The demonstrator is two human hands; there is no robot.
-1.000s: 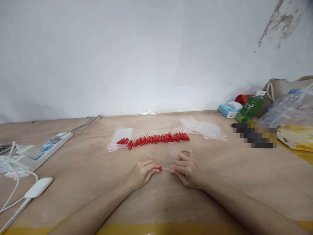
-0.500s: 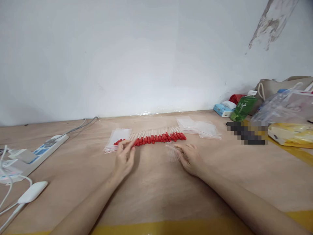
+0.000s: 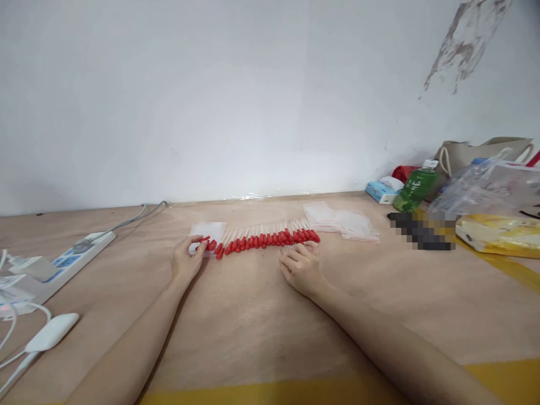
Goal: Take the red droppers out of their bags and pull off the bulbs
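Note:
A row of thin pale sticks with red tips [image 3: 255, 242] lies across the middle of the table, red ends toward me. At its left end, my left hand [image 3: 185, 261] pinches a red-tipped stick between thumb and fingers, over a flat clear zip bag [image 3: 213, 229]. More red tips [image 3: 211, 246] lie on that bag by the thumb. My right hand [image 3: 302, 270] is curled on the table just in front of the row's right part. Its fingers cover most of some clear plastic, so what it grips is hidden.
Clear zip bags [image 3: 356, 225] lie spread behind the row at right. On the left is a power strip [image 3: 86, 250] with cables and a white adapter [image 3: 53, 332]. Far right stand a tissue pack [image 3: 379, 192], a green bottle [image 3: 417, 188] and a yellow package [image 3: 498, 233].
My left hand has moved left, off the row to the zip bag. My right hand has shifted left and curled over the clear plastic. Several red-tipped sticks at the left end now show uncovered.

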